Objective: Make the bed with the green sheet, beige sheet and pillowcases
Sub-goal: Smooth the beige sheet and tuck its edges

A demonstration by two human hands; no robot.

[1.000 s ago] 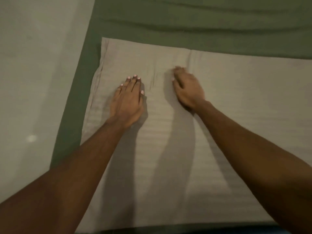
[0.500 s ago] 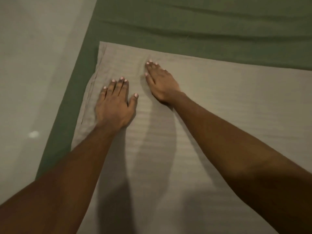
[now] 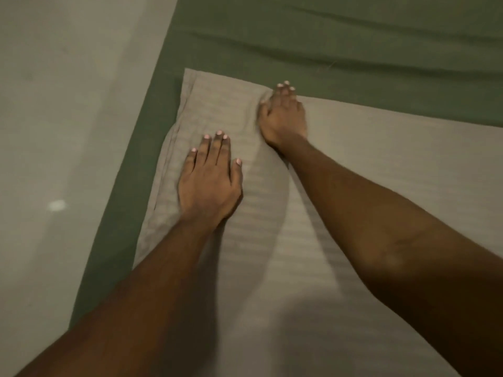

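Observation:
A beige striped sheet (image 3: pixel 381 164) lies flat over the green sheet (image 3: pixel 340 44) that covers the bed. My left hand (image 3: pixel 209 180) presses flat on the beige sheet near its left edge, fingers straight and together. Farther up, my right hand (image 3: pixel 283 115) lies on the sheet's far edge with fingers extended, its fingertips at the border with the green sheet. A small ridge of fabric stands beside its thumb. No pillowcases are in view.
The pale floor (image 3: pixel 68 118) runs along the left side of the bed. The green sheet shows long creases (image 3: pixel 353 14) across the top and a narrow green strip (image 3: pixel 130 186) between the beige sheet and the floor.
Both hands have slid across the beige sheet toward its far left corner. The right hand has reached the sheet's far edge.

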